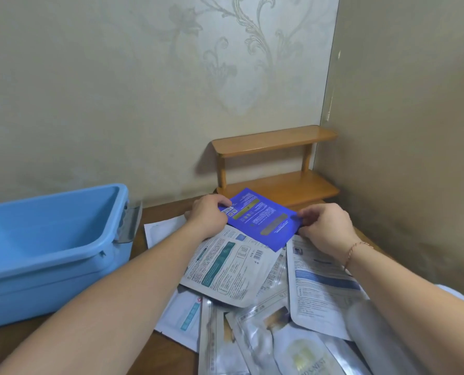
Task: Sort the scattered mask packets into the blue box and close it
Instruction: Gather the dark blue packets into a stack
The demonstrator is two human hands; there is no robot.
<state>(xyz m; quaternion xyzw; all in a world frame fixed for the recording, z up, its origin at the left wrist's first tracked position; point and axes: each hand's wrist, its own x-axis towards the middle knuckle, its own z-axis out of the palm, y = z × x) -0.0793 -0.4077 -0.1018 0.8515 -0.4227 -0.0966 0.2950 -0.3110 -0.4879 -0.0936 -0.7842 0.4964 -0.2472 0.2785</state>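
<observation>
A dark blue mask packet (262, 219) is held just above the pile, back side up. My left hand (207, 213) pinches its left edge and my right hand (325, 227) pinches its right corner. Beneath it lies a white packet with teal print (225, 266), and several silver and white packets (274, 334) spread toward the near edge. The light blue box (49, 255) stands at the left with its lid off or out of sight; its inside looks empty as far as I can see.
A small two-tier wooden shelf (276, 169) stands in the back corner against the wallpapered wall. The brown table (160, 209) shows between box and pile. A pale cylinder (374, 334) lies at the right over the packets.
</observation>
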